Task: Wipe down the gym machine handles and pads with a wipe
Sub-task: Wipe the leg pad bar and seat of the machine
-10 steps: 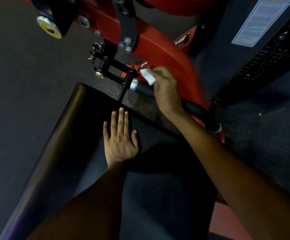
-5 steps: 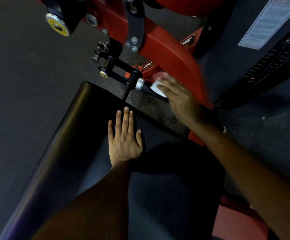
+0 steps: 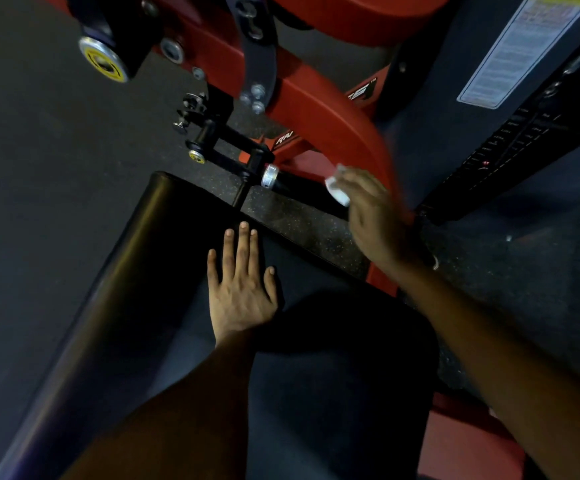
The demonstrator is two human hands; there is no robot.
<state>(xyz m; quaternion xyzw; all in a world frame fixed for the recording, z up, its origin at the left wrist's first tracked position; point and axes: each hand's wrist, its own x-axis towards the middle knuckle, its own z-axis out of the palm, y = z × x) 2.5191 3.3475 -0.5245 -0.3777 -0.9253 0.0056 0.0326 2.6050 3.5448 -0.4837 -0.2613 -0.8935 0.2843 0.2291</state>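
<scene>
White wipe pinched in your right hand over the black handle, handle's long axis running far-left to near-right, chrome cap far-left, your left hand splayed flat on the black pad.

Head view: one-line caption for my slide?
Right hand wipes the handle with a wipe; left hand flat on pad.

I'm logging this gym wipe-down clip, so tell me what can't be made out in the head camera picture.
- Black handle grip: the right hand covers most of it beyond the silver end cap.
- White wipe: only a corner shows; motion blur.
- White instruction label: text too small, top cut off by the frame.
- Black padded bench: near end cut off; the flat left hand covers part.
</scene>
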